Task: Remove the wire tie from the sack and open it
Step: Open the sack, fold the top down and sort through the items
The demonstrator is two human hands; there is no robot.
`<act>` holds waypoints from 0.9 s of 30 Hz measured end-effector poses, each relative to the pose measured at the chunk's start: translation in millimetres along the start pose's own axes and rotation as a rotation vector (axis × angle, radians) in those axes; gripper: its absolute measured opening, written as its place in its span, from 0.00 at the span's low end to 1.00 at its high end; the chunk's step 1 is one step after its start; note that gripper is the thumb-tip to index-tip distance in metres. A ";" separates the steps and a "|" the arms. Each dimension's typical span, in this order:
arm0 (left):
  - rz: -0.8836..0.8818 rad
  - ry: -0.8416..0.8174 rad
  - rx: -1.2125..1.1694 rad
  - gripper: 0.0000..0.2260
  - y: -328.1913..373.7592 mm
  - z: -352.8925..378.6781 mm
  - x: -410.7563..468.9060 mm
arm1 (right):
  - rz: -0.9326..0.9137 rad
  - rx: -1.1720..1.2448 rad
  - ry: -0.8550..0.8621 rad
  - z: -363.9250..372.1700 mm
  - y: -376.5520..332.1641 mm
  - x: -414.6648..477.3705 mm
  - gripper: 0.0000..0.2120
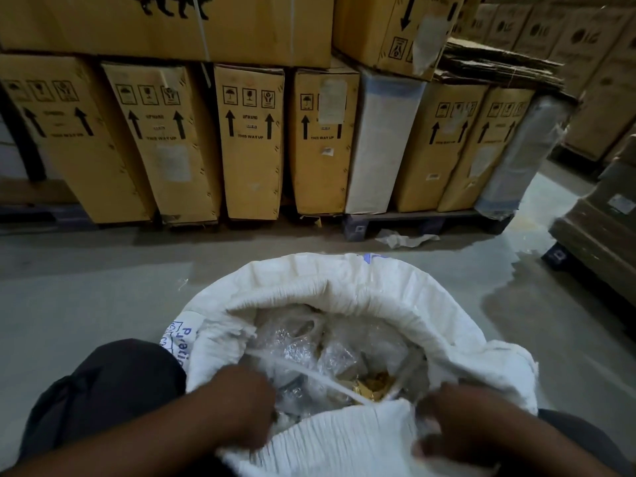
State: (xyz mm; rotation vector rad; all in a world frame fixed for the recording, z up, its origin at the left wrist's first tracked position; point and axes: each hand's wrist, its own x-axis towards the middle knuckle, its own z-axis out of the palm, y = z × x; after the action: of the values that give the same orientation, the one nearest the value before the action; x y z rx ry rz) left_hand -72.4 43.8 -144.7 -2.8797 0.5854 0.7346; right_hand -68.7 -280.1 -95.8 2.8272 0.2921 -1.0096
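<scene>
A large white woven sack [344, 284] stands on the floor between my knees, its mouth wide and its rim rolled outward. Inside lie clear plastic-wrapped bundles [327, 342] and something golden-brown [370, 385]. A thin pale strip, possibly the tie [303, 371], stretches across the opening from the left rim to the near rim. My left hand [241, 407] grips the near-left rim of the sack. My right hand [457, 421] grips the near-right rim. Both hands are blurred.
Tall cardboard boxes [251, 139] marked "this way up" stand in a row on a pallet [423, 222] beyond the sack. More boxes are stacked on the right [599, 228]. A crumpled scrap of paper [402, 239] lies on the grey floor.
</scene>
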 end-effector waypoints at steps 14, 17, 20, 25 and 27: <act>0.020 0.682 -0.428 0.47 -98.2 -49.9 88.5 | 0.074 -0.178 0.818 -37.2 58.7 101.4 0.48; -0.038 0.700 -0.519 0.45 -108.3 -47.5 105.9 | 0.077 -0.101 0.778 -37.8 58.3 123.9 0.49; -0.097 0.534 -0.475 0.50 -109.8 -30.6 119.7 | 0.091 0.062 0.574 -24.8 59.1 146.9 0.48; -0.140 0.294 -0.489 0.47 -115.1 -11.3 132.8 | 0.049 0.471 0.303 -6.3 56.8 168.6 0.43; -0.143 0.297 -0.529 0.44 -113.6 -14.1 134.3 | 0.032 0.473 0.320 -7.6 54.9 169.0 0.40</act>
State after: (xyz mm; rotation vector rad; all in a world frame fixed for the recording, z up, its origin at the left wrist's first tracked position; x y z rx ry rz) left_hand 87.0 99.9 -195.5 -3.5107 0.2247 0.5010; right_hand 76.3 -308.7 -194.7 3.4110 0.0350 -0.6870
